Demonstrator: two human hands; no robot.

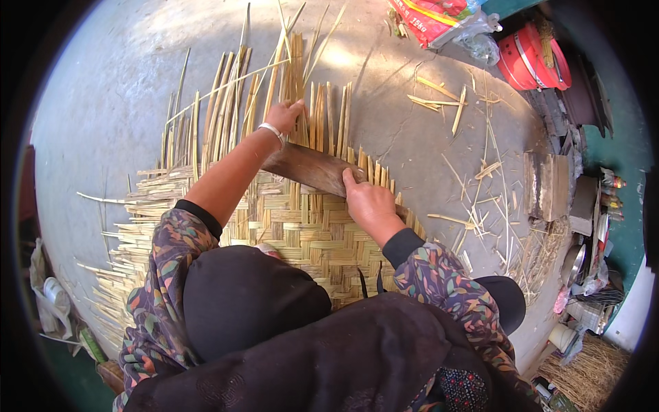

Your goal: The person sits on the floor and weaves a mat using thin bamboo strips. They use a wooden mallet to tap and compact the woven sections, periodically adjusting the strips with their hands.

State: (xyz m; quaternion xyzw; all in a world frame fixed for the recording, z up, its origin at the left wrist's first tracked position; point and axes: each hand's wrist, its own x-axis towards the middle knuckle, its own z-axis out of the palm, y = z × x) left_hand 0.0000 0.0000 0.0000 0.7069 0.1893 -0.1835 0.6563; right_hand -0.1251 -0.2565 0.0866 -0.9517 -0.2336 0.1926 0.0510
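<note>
A woven mat [309,233] of flat yellow plant strips lies on the floor in front of my knees, its loose strip ends sticking out at the far and left sides. Across its far part rests a dark brown wooden board [312,168], slanting down to the right. My right hand [372,206] grips the board's right end, thumb along its top. Beyond the board's left end, my left hand [283,118], with a white bangle at the wrist, is closed around a bunch of upright strips [295,69]. The left fingers are partly hidden behind the strips.
Cut strip scraps [449,103] litter the grey concrete floor [384,75] on the right. A red bucket [532,58] and a red plastic sack [436,20] stand at the far right. Wooden blocks [546,185] and household clutter line the right wall. My knees press near the mat's close edge.
</note>
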